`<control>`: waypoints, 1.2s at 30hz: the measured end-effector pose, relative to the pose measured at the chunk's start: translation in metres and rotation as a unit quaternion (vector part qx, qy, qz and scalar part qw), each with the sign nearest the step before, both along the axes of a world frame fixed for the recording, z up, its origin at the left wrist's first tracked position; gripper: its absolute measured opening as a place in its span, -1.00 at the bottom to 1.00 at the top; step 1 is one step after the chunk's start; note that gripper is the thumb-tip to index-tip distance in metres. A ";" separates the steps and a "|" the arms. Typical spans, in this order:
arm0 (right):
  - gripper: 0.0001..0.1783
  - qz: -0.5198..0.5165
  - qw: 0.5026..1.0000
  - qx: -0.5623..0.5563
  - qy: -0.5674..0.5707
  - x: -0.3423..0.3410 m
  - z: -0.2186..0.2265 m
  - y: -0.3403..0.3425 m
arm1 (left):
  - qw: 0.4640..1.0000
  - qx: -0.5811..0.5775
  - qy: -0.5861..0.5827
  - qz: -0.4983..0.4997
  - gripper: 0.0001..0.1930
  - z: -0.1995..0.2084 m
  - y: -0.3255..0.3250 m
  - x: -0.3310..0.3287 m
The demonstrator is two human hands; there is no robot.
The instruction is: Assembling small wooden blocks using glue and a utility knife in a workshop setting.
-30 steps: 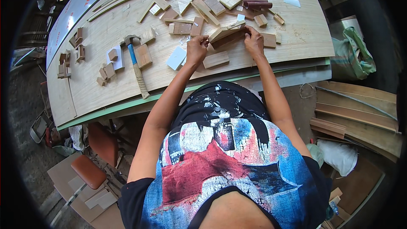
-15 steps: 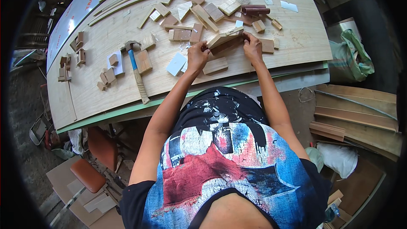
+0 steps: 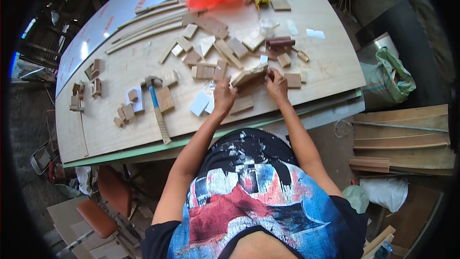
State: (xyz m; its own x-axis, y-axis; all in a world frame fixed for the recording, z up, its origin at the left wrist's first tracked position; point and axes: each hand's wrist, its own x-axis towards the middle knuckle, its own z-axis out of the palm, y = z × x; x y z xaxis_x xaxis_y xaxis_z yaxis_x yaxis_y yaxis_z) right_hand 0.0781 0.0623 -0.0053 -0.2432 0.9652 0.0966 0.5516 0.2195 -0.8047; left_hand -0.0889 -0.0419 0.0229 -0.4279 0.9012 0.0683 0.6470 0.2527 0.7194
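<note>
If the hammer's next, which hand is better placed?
Left, I'd judge: the left hand is nearer the hammer, which lies to its left. The right hand would likely reach across it. Both hold the wooden piece.

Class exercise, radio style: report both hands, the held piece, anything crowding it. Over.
Left hand and right hand gripping opposite ends of a wooden piece. Wooden offcuts crowd its far side. Claw hammer lies left of the left hand.
</note>
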 end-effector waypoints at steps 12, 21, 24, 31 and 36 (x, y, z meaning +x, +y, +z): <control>-0.56 0.008 1.000 0.013 -0.005 -0.001 0.006 0.002 | 0.997 0.010 0.022 -0.074 -0.03 -0.015 0.010 0.005; -0.57 0.004 1.000 -0.011 0.012 0.000 0.008 0.003 | 0.995 0.067 0.041 -0.056 -0.57 0.000 0.017 0.005; -0.56 0.013 1.000 0.014 -0.022 0.000 0.005 0.003 | 0.994 0.100 0.027 -0.022 -0.89 0.001 0.021 0.003; -0.57 0.000 0.998 0.052 -0.018 0.000 0.007 0.001 | 0.989 0.044 -0.074 0.121 -0.79 -0.004 0.026 -0.030; -0.59 -0.008 0.999 0.040 0.016 0.003 0.007 0.002 | 0.981 0.018 -0.105 0.163 -0.79 -0.006 0.022 -0.056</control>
State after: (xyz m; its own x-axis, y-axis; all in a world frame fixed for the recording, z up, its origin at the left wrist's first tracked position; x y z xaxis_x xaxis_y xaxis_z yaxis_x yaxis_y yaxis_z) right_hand 0.0810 0.0644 0.0016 -0.2237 0.9576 0.1816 0.5290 0.2758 -0.8025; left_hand -0.1449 -0.0202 0.0168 -0.7009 0.7129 -0.0222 0.3729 0.3927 0.8407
